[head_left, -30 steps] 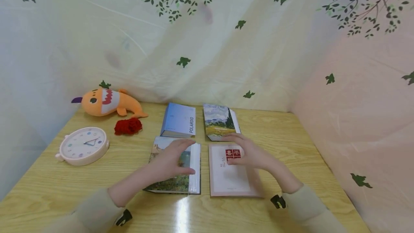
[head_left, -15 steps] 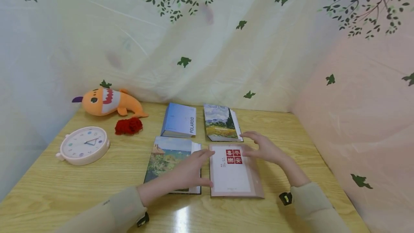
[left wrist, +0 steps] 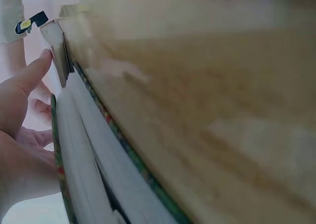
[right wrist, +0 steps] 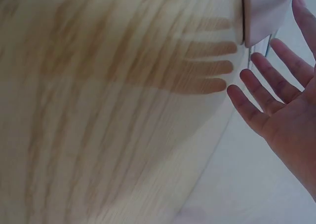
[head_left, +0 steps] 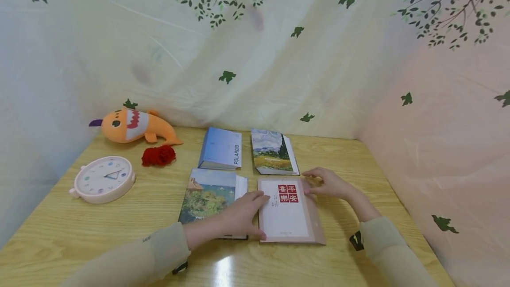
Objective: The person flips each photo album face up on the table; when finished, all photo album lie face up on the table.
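A pink book (head_left: 288, 216) with red Chinese characters lies flat at the front right of the group. My left hand (head_left: 243, 218) reaches over the landscape-covered photo album (head_left: 209, 194), thumb and fingertips at the pink book's left edge. In the left wrist view the thumb (left wrist: 37, 73) is outstretched beside the end of the pink book (left wrist: 58, 51), above the album's pages (left wrist: 79, 150). On the other side, my right hand (head_left: 330, 184) is at the pink book's upper right edge. Its fingers (right wrist: 279, 83) look straight and spread in the right wrist view. Exact contact cannot be told.
Behind are a blue POLAROID album (head_left: 221, 147) and a book with a painted field (head_left: 272, 152). Toward the left are a pink clock (head_left: 105, 180), a red yarn bundle (head_left: 158, 156) and an orange plush shark (head_left: 137, 126). A leaf-patterned curtain (head_left: 255, 96) borders the wooden table (head_left: 151, 229).
My left hand has moved right from over the landscape album to the pink book's left edge. My right hand has shifted right, off the pink book's cover to its right edge.
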`<state>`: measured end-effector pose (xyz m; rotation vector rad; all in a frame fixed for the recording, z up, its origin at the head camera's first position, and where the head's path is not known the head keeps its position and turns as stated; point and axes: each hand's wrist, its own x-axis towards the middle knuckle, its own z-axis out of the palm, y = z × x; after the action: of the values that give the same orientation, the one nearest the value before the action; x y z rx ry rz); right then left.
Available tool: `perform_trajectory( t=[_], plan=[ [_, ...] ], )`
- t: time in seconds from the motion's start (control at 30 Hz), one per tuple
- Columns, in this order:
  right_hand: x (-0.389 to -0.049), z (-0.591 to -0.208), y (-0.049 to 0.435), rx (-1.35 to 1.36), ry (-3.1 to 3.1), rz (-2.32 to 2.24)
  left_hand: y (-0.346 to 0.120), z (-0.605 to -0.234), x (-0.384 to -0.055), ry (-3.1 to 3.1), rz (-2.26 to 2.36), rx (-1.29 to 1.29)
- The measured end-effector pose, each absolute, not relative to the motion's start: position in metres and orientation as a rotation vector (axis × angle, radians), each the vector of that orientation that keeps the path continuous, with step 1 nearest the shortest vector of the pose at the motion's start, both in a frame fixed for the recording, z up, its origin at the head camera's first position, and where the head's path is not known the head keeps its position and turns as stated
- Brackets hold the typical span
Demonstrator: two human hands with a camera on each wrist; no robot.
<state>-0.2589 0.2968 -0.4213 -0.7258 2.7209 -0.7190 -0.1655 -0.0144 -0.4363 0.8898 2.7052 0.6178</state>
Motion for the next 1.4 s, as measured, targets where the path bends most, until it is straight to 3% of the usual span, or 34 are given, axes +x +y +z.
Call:
perform_trajectory(
  t=[0.4,0.9,1.4],
  plan=[
    [-0.268,-0.431,0.302,-0.805,2.73,-0.661,-0.014,-0.435,-0.169,2.714,0.51,0.909],
    [-0.269,-0.425,0.3,-0.605,2.564,-0.904,-0.015,-0.438,-0.169,2.741,0.414,0.913],
    [-0.268,-0.409,0.29,-0.573,2.51,-0.957,-0.014,-0.436,-0.175,2.697,0.463,0.897]
  ],
)
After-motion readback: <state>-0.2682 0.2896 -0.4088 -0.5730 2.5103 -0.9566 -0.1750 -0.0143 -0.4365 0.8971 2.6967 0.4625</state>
